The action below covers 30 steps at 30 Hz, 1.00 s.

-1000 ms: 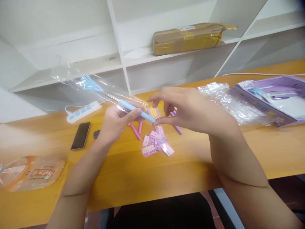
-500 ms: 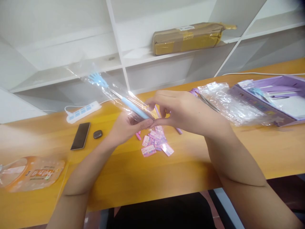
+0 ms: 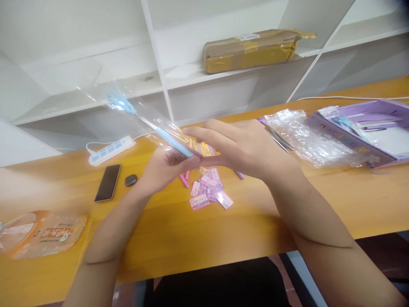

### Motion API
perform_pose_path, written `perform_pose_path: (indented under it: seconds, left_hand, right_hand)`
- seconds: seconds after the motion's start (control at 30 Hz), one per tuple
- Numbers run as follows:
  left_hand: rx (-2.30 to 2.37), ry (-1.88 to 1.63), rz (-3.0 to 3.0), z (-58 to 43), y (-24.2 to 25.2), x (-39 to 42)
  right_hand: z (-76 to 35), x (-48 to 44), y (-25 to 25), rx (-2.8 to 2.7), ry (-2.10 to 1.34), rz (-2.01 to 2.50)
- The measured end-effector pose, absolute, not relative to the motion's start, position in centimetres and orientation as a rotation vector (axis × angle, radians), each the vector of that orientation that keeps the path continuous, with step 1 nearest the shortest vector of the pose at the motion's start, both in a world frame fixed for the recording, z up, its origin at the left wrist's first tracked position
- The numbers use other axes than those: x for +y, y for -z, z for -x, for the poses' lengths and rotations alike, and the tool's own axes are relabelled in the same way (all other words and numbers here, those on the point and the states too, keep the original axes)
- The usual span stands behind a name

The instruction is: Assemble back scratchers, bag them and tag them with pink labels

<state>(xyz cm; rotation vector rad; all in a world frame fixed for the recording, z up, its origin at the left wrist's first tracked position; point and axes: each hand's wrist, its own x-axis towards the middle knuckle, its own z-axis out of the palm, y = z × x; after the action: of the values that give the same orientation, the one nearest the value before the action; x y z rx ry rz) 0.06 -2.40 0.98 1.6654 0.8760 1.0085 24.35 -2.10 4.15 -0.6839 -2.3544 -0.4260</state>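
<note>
A light-blue back scratcher [image 3: 174,141], with a hand-shaped head and a metal rod, lies inside a clear plastic bag [image 3: 147,111]. My left hand [image 3: 164,168] is closed around the handle end through the bag, thumb on top. My right hand [image 3: 238,147] is at the same end, its fingers stretched out above the handle and its thumb touching near my left thumb. Small pink cards [image 3: 207,187] lie in a loose pile beneath. Behind my hands, pink, yellow and purple sticks [image 3: 201,147] show in part.
To the right are metal rods [image 3: 277,138], a heap of clear bags [image 3: 306,134] and a purple box [image 3: 354,143]. On the left sit a phone [image 3: 108,182], a black case [image 3: 131,180], a power strip [image 3: 111,150] and an orange-clear package [image 3: 44,233]. A taped parcel [image 3: 249,53] rests on the shelf.
The bagged back scratcher has shifted a little left and down with my left hand. My right hand's curled fingers have straightened and moved left over the handle end.
</note>
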Motion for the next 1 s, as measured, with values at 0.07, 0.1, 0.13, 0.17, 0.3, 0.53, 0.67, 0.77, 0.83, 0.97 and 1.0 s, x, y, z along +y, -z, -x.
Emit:
perform_pose_path:
  seconds: [0.07,0.1,0.13,0.17,0.3,0.53,0.67,0.77,0.83,0.97,1.0]
  left_hand:
    - [0.877,-0.995,-1.677,0.1,-1.1,-2.4]
    - [0.88,-0.981,-1.685,0.1,-1.1,-2.4]
    - [0.886,-0.963,-1.693,0.2,-1.2,-2.5]
    - [0.892,-0.949,-1.7,0.2,-1.3,-2.5]
    - [0.878,-0.918,-1.709,0.3,-1.8,-2.6]
    - [0.874,-0.978,-1.723,1.0,-2.4,-2.2]
    - [0.879,-1.0,-1.718,1.1,-2.2,-2.1]
    - [0.88,-1.005,-1.697,0.8,-2.0,-2.1]
    - [0.877,-1.013,-1.694,0.6,-2.0,-2.1]
    - [0.88,-1.033,-1.708,0.6,-2.1,-2.2]
    - [0.886,-1.041,-1.708,0.6,-2.1,-2.2]
  right_hand:
    - [-24.3,-1.9,-3.9,-2.335,0.467,0.678]
    - [-24.3,-1.8,-3.8,-2.333,0.478,0.678]
    - [-24.2,-1.7,-3.8,-2.332,0.487,0.678]
    - [-24.2,-1.7,-3.7,-2.334,0.491,0.681]
    - [-23.9,-1.6,-3.7,-2.346,0.471,0.698]
    - [-23.8,-1.7,-3.3,-2.334,0.436,0.665]
    - [-23.9,-1.8,-3.4,-2.349,0.367,0.698]
    - [-23.8,-1.9,-3.6,-2.355,0.325,0.723]
    - [-23.8,-2.0,-3.7,-2.352,0.324,0.725]
    - [-23.6,-2.2,-3.8,-2.359,0.32,0.757]
    - [-23.6,-2.2,-3.8,-2.355,0.316,0.766]
